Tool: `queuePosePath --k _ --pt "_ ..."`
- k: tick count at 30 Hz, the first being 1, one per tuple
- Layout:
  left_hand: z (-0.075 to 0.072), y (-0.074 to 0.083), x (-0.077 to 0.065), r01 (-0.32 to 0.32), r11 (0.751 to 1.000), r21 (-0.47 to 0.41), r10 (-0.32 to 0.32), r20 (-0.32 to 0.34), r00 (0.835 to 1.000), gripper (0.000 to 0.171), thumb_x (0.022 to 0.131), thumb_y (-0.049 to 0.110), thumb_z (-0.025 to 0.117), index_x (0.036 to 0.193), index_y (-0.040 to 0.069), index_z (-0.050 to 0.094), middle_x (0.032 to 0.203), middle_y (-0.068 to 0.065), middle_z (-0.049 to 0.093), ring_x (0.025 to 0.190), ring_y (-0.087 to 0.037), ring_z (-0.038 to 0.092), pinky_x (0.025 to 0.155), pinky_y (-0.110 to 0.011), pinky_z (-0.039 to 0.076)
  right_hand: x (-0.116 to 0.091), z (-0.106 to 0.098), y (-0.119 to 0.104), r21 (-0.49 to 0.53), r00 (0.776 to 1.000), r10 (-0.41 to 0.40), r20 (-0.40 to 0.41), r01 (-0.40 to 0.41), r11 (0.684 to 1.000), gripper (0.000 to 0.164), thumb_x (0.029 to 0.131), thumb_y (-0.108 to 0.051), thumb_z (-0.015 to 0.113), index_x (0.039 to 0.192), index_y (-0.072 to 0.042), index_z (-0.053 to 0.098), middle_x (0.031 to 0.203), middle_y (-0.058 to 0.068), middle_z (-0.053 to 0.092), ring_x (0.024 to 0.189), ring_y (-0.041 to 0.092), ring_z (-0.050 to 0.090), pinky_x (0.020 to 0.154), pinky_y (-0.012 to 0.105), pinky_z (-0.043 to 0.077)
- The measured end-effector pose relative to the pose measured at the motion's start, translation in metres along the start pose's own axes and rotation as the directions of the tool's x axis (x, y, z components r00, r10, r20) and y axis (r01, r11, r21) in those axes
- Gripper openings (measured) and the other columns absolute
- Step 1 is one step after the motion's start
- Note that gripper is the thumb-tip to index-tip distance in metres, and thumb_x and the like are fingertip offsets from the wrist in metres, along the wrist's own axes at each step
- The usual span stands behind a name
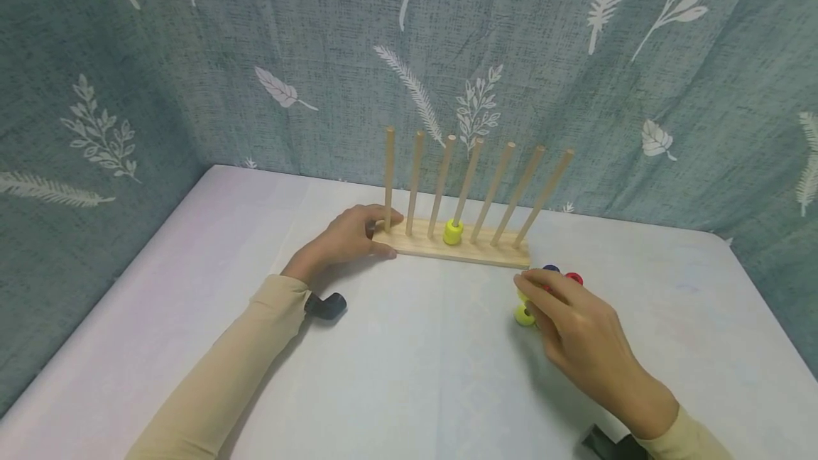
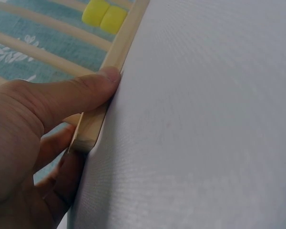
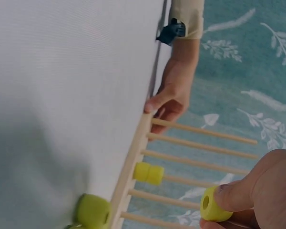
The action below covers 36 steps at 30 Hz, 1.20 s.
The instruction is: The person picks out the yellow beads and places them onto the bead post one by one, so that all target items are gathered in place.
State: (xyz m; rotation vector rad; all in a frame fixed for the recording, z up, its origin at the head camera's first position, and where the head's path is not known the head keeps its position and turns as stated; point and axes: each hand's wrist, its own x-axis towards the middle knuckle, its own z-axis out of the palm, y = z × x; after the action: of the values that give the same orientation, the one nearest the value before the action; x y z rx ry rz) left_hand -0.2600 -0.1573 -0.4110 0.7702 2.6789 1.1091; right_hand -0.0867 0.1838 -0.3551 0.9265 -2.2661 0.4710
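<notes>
A wooden peg stand (image 1: 422, 245) with a row of upright pegs sits on the table. Two yellow beads (image 3: 148, 173) are stacked at the foot of its middle peg. My left hand (image 1: 351, 236) grips the left end of the base, thumb (image 2: 93, 88) at the front and fingers behind. Between the thumb and fingers of my right hand (image 1: 584, 332) is a yellow bead (image 3: 214, 204), its hole showing. That hand is off the stand's right front corner, above loose beads. Among those are a yellow bead (image 1: 523, 316), a red bead (image 1: 574, 278) and a dark blue bead (image 1: 551, 269), partly hidden by the hand.
A white cloth (image 1: 396, 360) covers the table. Behind and at the sides hangs a teal curtain (image 1: 307, 41) with white leaf prints, close behind the stand. Dark straps with camera mounts (image 1: 327, 306) sit on both wrists.
</notes>
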Motion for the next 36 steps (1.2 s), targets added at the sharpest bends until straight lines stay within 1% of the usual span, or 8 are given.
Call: queuePosePath --k 5,7,9,12,16,19,24,36 --pt "0.002 -0.001 0.001 -0.008 1.000 -0.013 0.008 0.000 1.000 0.061 0.077 0.020 0.089 0.133 0.014 0.065 0.136 -0.003 0.061 0.129 -0.028 0.052 0.101 -0.046 0.045 0.014 0.001 0.002 0.001 0.999 -0.025 -0.038 0.025 1.000 0.037 0.106 -0.019 0.043 0.112 0.001 0.073 0.107 0.014 0.068 0.087 0.027 0.067 0.058 0.039 0.054" --pt "0.002 -0.002 0.002 -0.013 1.000 -0.015 0.013 -0.002 1.000 0.061 0.077 0.021 0.089 0.132 0.014 0.066 0.135 -0.002 0.062 0.129 -0.026 0.052 0.100 -0.045 0.046 0.019 0.000 0.004 0.002 0.998 -0.030 -0.046 0.031 1.000 0.027 0.102 -0.012 0.053 0.112 0.002 0.073 0.108 0.016 0.068 0.085 0.029 0.068 0.056 0.040 0.054" --pt "0.003 -0.003 0.002 -0.019 1.000 -0.011 0.019 -0.002 1.000 0.061 0.077 0.021 0.089 0.132 0.014 0.066 0.135 -0.002 0.062 0.129 -0.026 0.052 0.100 -0.044 0.046 0.024 -0.002 0.006 -0.005 0.999 -0.028 -0.035 0.028 1.000 0.023 0.094 -0.003 0.061 0.114 0.002 0.073 0.109 0.016 0.068 0.083 0.028 0.067 0.054 0.039 0.052" --pt "0.003 -0.003 0.002 -0.020 1.000 -0.006 0.020 -0.003 1.000 0.061 0.077 0.021 0.089 0.132 0.014 0.065 0.136 -0.002 0.062 0.130 -0.026 0.052 0.100 -0.044 0.046 0.033 -0.004 0.009 -0.003 0.998 -0.037 -0.047 0.037 0.999 0.034 0.081 0.010 0.067 0.113 0.003 0.072 0.110 0.016 0.067 0.077 0.025 0.065 0.052 0.036 0.049" --pt "0.001 -0.002 0.001 -0.012 1.000 -0.001 0.012 0.000 1.000 0.061 0.077 0.021 0.089 0.133 0.013 0.065 0.137 -0.004 0.060 0.131 -0.027 0.050 0.102 -0.046 0.045 0.046 -0.004 0.012 0.002 0.997 -0.047 -0.069 0.047 0.999 0.040 0.077 0.016 0.070 0.114 0.003 0.072 0.111 0.017 0.067 0.066 0.020 0.059 0.048 0.031 0.043" --pt "0.000 -0.002 -0.001 -0.005 1.000 0.000 0.005 -0.002 1.000 0.061 0.078 0.021 0.088 0.133 0.013 0.065 0.138 -0.004 0.060 0.131 -0.029 0.050 0.102 -0.047 0.045 0.057 -0.003 0.013 0.011 0.996 -0.043 -0.082 0.044 0.999 0.045 0.075 0.019 0.073 0.117 0.003 0.071 0.111 0.018 0.067 0.067 0.022 0.062 0.048 0.032 0.044" --pt "0.000 -0.002 -0.002 0.003 1.000 0.001 -0.003 -0.002 1.000 0.061 0.078 0.021 0.088 0.133 0.013 0.065 0.137 -0.004 0.061 0.130 -0.029 0.051 0.101 -0.047 0.045 0.076 0.001 0.013 0.032 0.994 -0.030 -0.108 0.033 0.999 0.041 0.080 0.016 0.072 0.119 0.004 0.070 0.112 0.018 0.068 0.083 0.032 0.068 0.056 0.040 0.052" --pt "0.000 -0.002 0.002 0.003 1.000 0.001 -0.003 -0.001 1.000 0.062 0.077 0.022 0.089 0.133 0.016 0.065 0.138 -0.003 0.060 0.128 -0.027 0.052 0.099 -0.047 0.045 0.108 -0.002 0.011 0.059 0.988 -0.032 -0.152 0.042 0.997 0.037 0.084 0.013 0.070 0.120 0.004 0.070 0.114 0.017 0.068 0.086 0.031 0.069 0.061 0.043 0.055"
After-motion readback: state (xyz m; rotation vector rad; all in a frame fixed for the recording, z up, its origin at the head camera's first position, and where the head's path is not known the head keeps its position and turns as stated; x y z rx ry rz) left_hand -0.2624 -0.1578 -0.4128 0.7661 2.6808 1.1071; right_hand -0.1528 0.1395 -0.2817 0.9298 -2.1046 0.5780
